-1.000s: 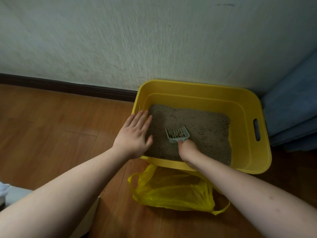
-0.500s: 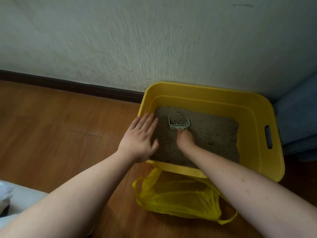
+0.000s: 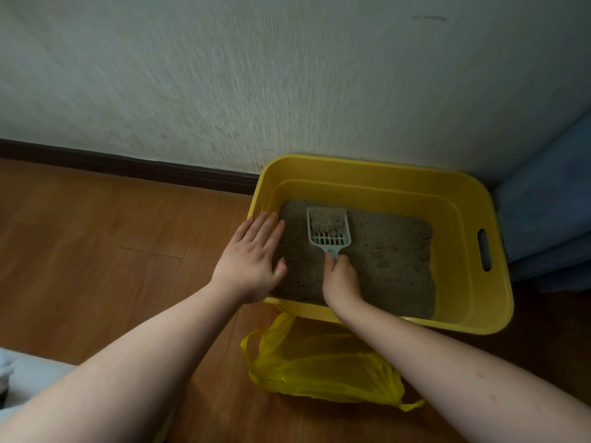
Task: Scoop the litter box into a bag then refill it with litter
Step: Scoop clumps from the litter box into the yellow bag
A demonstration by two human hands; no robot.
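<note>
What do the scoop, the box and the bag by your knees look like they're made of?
Scoop: pale, rigid moulded plastic, slotted base, matte.
Litter box: thick yellow plastic, smooth, slightly glossy, with a moulded handle slot.
Bag: thin yellow plastic film, crinkled and translucent.

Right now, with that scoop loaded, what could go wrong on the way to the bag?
1. The scoop is heaped and slotted; lifted out, loose grains may fall onto the wooden floor.
2. The yellow bag lies slumped beside the litter box with no hand holding it open, so the load could miss.
3. The left hand only rests flat on the rim, so the box might slide.
</note>
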